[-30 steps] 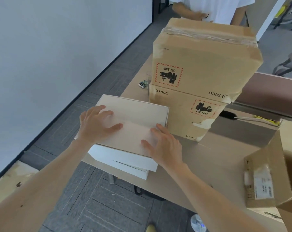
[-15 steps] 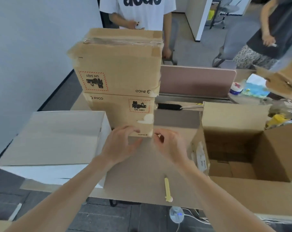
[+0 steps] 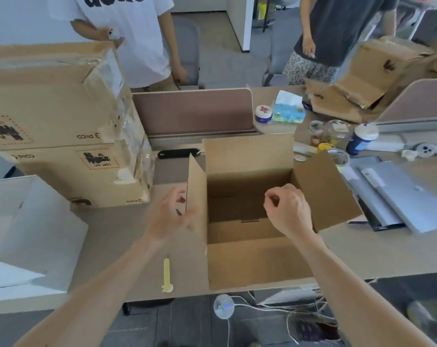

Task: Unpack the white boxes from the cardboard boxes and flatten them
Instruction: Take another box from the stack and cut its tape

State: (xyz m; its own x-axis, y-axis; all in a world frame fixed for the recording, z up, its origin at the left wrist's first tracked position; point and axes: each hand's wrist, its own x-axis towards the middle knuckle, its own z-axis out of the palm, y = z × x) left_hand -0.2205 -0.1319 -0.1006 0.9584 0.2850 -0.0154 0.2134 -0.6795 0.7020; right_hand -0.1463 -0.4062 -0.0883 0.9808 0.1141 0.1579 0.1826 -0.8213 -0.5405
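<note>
Appeared only as two slender forearms and two hands, bare throughout. Ran uncovered along the left forearm (image 3: 99,284) from the lower frame edge to the wrist, likewise along the right forearm (image 3: 350,279). Ended in a left hand (image 3: 173,216) smeared by motion blur, finger detail lost, and a right hand (image 3: 288,211) sharper, with knuckles and thumb plainly outlined.

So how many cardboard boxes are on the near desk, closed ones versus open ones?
Closed cardboard boxes: 2, the upper stacked on the lower
Open cardboard box: 1
Total: 3
The crumpled cardboard beyond the divider is not counted.
</note>
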